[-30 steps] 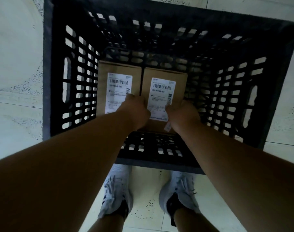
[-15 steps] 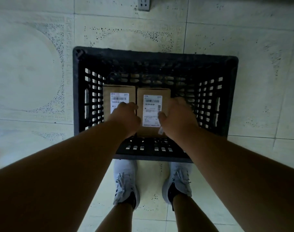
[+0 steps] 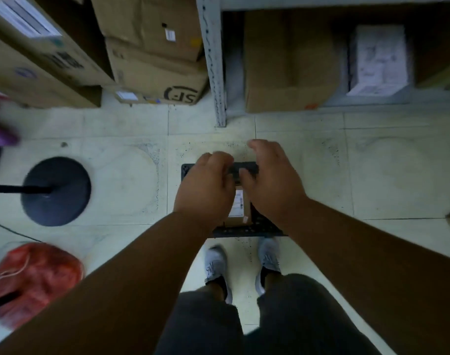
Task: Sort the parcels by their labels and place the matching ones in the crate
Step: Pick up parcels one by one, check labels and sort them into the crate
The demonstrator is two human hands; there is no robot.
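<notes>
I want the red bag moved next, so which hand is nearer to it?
The left hand. It hangs over the crate, with the red bag lying on the floor off to its left; the right hand is on the far side of the left one.

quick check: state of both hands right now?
Left hand: open, fingers loosely curled, holding nothing.
Right hand: open, fingers relaxed, holding nothing.

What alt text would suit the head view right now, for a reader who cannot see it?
Seen from above, both empty hands, left hand and right hand, hover over a black crate on the tiled floor holding a labelled parcel. Cardboard boxes line the shelving ahead.
</notes>
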